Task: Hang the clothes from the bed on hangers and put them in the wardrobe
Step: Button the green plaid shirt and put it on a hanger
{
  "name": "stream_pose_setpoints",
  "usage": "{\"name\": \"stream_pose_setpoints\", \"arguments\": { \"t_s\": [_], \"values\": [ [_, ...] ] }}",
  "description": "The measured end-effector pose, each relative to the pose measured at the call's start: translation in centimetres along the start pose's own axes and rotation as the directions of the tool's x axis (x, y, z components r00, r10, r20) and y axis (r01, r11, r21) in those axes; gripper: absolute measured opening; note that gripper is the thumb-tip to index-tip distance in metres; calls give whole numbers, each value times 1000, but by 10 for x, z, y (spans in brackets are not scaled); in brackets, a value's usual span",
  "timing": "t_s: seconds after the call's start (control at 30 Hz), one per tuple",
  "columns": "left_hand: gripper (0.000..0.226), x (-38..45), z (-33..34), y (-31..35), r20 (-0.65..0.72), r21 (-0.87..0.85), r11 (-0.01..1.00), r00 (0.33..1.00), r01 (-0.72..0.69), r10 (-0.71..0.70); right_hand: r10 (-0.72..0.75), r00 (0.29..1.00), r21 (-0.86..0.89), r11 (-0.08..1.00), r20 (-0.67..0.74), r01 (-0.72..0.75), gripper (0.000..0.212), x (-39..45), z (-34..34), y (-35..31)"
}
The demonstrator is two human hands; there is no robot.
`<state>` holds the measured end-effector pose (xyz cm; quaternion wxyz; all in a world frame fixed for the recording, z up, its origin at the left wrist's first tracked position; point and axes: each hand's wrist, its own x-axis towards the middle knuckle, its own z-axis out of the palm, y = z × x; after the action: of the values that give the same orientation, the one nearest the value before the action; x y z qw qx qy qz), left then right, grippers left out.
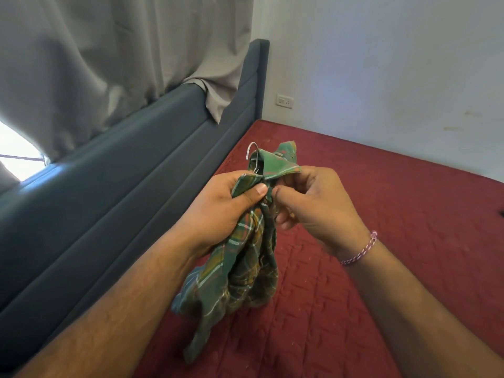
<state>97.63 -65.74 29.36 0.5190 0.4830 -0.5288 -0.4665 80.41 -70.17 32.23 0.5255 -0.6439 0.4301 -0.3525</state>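
I hold the green plaid shirt (240, 257) bunched above the bed (381, 241), my left hand (229, 208) gripping the cloth at the collar, thumb pressed on it, my right hand (313, 203) pinching the facing edge just beside it. The hanger (252, 154) is mostly hidden inside the collar; only its metal hook pokes out above the shirt. I judge the hanging nearly done, with straightening and the wardrobe trip left. No wardrobe shows. Left of the shirt stands the headboard (136, 170); right of it the mattress lies broad, wall beyond.
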Motion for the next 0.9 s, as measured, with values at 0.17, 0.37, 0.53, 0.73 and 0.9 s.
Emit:
{"name": "stream_pose_setpoints", "arguments": {
  "t_s": [0.17, 0.37, 0.53, 0.73, 0.9],
  "values": [
    [12, 0, 9, 2, -118, -19, 999, 992, 46, -48, -346, 917, -373, 892, -198, 256, 11, 3, 9, 18],
    [12, -1, 7, -4, -139, 131, 991, 989, -27, 45, -615, 782, -597, 665, -97, 449, 9, 2, 10, 31],
    [11, -2, 3, -2, -109, 92, 989, 986, -120, 130, 19, 999, 164, 986, -51, -10, 17, 1, 14, 17],
    [14, 6, -4, -6, -90, -49, 990, 988, -133, 128, 228, 914, 587, 708, 336, -393, 11, 6, 5, 12],
    [29, 11, -2, -5, -148, -190, 980, 988, -63, 35, -529, 837, -112, 848, -135, 518, 3, 2, 9, 24]
  ]
}}
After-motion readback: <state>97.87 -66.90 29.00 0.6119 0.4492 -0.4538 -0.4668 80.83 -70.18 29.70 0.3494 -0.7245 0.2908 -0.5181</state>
